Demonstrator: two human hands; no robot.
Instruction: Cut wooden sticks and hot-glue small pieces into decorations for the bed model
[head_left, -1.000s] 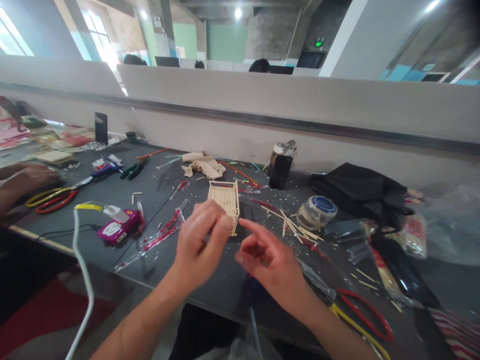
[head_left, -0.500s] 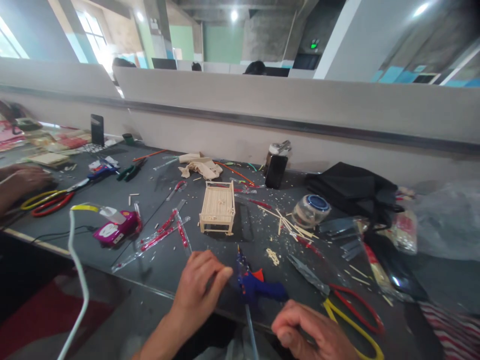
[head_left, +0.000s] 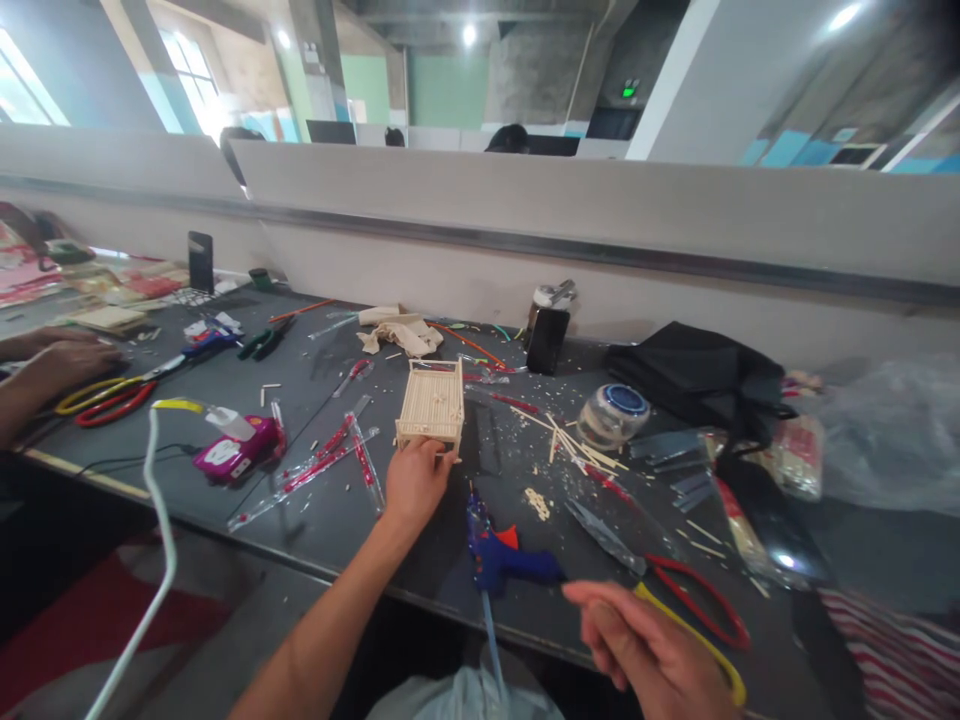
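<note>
A small model bed made of pale sticks (head_left: 431, 403) stands on the grey table (head_left: 315, 520). My left hand (head_left: 415, 482) reaches forward and pinches the model's near edge with its fingertips. My right hand (head_left: 646, 650) hovers low at the table's front edge, blurred, fingers apart and holding nothing. It is just right of a blue glue gun (head_left: 501, 558) that lies on the table, and close to the yellow and red handles of a pair of scissors (head_left: 694, 620).
Loose sticks (head_left: 577, 445), a clear round jar (head_left: 616, 415), a black bag (head_left: 697, 375) and a dark bottle (head_left: 547, 335) lie beyond. A pink glue gun (head_left: 236, 450) with a white cable (head_left: 154, 520) sits left. Another person's hand (head_left: 52, 365) rests by scissors (head_left: 105, 397).
My left hand went forward from the table edge and took the model's near edge. My right hand opened and shifted slightly right beside the blue glue gun.
</note>
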